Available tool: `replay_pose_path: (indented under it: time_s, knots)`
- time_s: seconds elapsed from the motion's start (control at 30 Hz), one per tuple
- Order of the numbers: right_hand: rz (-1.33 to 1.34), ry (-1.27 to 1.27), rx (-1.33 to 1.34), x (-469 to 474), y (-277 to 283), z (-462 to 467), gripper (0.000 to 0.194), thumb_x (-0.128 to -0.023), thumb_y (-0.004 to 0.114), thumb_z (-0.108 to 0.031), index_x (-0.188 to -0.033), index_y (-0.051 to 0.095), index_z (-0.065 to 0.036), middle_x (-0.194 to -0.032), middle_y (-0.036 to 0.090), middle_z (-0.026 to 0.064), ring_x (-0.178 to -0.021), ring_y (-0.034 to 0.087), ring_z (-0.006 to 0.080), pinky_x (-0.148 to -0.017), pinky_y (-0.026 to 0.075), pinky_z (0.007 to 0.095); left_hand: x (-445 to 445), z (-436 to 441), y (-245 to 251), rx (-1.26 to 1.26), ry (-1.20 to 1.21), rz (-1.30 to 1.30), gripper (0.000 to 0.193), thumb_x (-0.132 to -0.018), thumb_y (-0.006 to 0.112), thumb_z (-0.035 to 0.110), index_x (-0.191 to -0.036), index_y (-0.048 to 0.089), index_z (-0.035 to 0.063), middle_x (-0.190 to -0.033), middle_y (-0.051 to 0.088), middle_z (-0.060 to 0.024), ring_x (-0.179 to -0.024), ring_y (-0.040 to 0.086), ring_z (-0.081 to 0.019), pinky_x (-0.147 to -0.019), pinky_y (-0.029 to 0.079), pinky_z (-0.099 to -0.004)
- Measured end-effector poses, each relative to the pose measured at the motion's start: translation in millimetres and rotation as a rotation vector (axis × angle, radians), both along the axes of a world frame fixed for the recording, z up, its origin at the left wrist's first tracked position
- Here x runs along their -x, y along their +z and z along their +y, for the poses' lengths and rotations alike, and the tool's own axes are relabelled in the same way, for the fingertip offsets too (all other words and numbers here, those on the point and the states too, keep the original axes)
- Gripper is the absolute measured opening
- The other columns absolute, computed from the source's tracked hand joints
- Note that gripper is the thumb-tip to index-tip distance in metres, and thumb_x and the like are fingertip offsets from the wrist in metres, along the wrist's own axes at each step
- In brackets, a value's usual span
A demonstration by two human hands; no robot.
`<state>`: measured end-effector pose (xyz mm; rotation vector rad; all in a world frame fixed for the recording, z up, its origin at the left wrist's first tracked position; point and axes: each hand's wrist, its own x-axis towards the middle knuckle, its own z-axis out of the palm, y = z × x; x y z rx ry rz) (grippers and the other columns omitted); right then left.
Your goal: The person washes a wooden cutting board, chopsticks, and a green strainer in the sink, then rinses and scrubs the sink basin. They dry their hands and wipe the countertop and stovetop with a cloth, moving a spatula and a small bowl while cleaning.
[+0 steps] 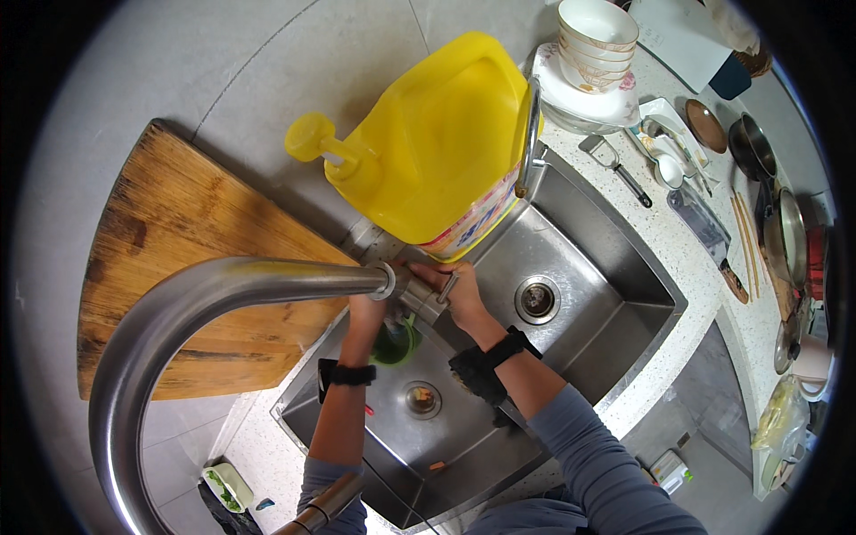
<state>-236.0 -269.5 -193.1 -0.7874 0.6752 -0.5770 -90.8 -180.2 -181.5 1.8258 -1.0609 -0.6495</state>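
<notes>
A steel faucet [241, 277] arches across the view above a double-basin sink [455, 414]. My left hand [366, 311] is under the faucet's neck. Its fingers are hidden there, close to a green plastic container [394, 344] in the left basin. My right hand [461, 291] is behind the faucet's lever handle [449, 287], its fingers pointing left below a yellow jug. Whether it grips anything does not show. A black cloth [478, 374] hangs over the divider under my right wrist. Food scraps lie at the left basin's drain [422, 399].
A large yellow pump jug [441, 140] stands behind the sink. A wooden cutting board [200, 267] lies at the left. On the right counter are stacked bowls [595, 47], a peeler [618, 170], a cleaver [702, 221], chopsticks [745, 244] and pans [752, 147].
</notes>
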Motion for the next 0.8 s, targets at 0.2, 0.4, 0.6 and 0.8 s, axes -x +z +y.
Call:
replay_pose_path:
  time_s: [0.2,0.4,0.6,0.8]
  knots:
    - [0.028,0.02,-0.108,-1,5,-4,0.017,-0.083,0.067,-0.009,-0.095,0.068,0.002,-0.085,0.066,0.0017,-0.073,0.058,0.0062,-0.065,0.045,0.0197,-3,-4,-5,0.018,-0.041,-0.003,0.016,-0.084,0.059,0.009,-0.097,0.063,0.0026,-0.099,0.066,-0.0096,-0.088,0.06,-0.0165,-0.079,0.046,-0.0301]
    - [0.001,0.011,-0.032,0,-2,-1,0.018,-0.085,0.064,-0.007,-0.098,0.066,0.005,-0.085,0.065,0.0018,-0.075,0.058,0.0064,-0.068,0.046,0.0201,-6,-3,-9,0.066,-0.063,0.13,0.015,-0.086,0.057,0.01,-0.1,0.06,0.0028,-0.101,0.064,-0.0079,-0.089,0.058,-0.0139,-0.081,0.046,-0.0284]
    - [-0.042,-0.033,0.166,-3,-17,3,0.016,-0.086,0.062,-0.005,-0.097,0.065,0.006,-0.085,0.064,-0.0007,-0.076,0.055,0.0055,-0.07,0.045,0.0192,-3,-9,3,0.005,-0.117,0.327,0.02,-0.088,0.056,0.011,-0.105,0.061,0.0026,-0.104,0.063,-0.0076,-0.092,0.057,-0.0134,-0.084,0.045,-0.0276]
    - [0.135,-0.053,0.387,-7,-23,5,0.007,-0.083,0.059,0.001,-0.087,0.063,0.005,-0.072,0.06,0.0028,-0.067,0.055,0.0106,-0.062,0.044,0.0251,-2,-9,19,-0.169,-0.122,0.282,0.023,-0.088,0.055,0.012,-0.108,0.061,0.0028,-0.104,0.062,-0.0056,-0.094,0.055,-0.012,-0.085,0.043,-0.0266]
